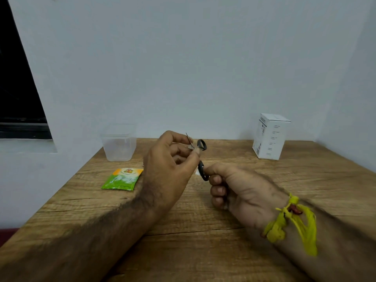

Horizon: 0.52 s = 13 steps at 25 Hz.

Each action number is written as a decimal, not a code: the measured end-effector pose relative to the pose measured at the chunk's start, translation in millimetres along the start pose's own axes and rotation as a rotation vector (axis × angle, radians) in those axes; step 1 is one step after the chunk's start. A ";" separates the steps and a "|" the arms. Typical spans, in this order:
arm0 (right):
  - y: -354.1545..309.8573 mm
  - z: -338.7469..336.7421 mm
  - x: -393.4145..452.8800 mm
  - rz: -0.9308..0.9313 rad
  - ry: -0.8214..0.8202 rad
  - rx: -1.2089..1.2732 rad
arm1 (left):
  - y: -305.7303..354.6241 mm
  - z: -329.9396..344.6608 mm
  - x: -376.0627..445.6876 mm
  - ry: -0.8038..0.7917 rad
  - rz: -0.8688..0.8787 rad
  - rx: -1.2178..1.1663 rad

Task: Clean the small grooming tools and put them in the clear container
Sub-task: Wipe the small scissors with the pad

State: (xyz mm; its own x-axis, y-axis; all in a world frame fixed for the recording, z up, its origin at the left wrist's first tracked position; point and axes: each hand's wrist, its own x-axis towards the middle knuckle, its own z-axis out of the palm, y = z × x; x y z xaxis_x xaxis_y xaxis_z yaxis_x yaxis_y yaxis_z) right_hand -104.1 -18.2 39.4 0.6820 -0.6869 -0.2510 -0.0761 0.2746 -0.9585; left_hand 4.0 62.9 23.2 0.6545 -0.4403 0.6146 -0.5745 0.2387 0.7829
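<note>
Wooden plank-grain table (234, 251). Clear plastic tub-shaped container (119, 147), far left, nearer left hand. Left hand (168, 169), pinched on the blades. Right hand (238, 192), curled, fingers on lower loop. Small black-handled steel scissors (200, 157) held between both hands, long axis roughly upright.

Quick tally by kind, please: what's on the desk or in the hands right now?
Small black-handled scissors, held by left hand and right hand: 1
Clear plastic container: 1
Green-and-orange sachet: 1
White cardboard box: 1
Total: 4
</note>
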 end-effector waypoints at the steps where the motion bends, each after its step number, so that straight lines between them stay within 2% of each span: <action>1: -0.8 -0.2 0.2 0.030 0.002 0.051 | 1.1 1.1 -0.8 -0.001 0.023 0.001; 3: -0.8 -0.4 -0.3 0.035 0.008 0.091 | 1.5 1.8 -2.0 0.000 0.051 0.001; 8: 3.5 -1.1 -0.8 -0.125 0.027 -0.128 | -3.0 -0.8 0.5 -0.008 -0.003 -0.018; 13: -5.4 -9.8 0.0 -0.197 0.013 -0.092 | -7.7 -5.8 7.8 0.028 -0.159 -0.165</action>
State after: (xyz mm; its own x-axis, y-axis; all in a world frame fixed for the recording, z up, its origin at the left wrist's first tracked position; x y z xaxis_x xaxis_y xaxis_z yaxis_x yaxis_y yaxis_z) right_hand -110.8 -26.4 43.2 0.6811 -0.7298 -0.0586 -0.0087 0.0720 -0.9974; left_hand 16.4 62.6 22.5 0.7452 -0.4596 0.4832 -0.3769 0.3075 0.8737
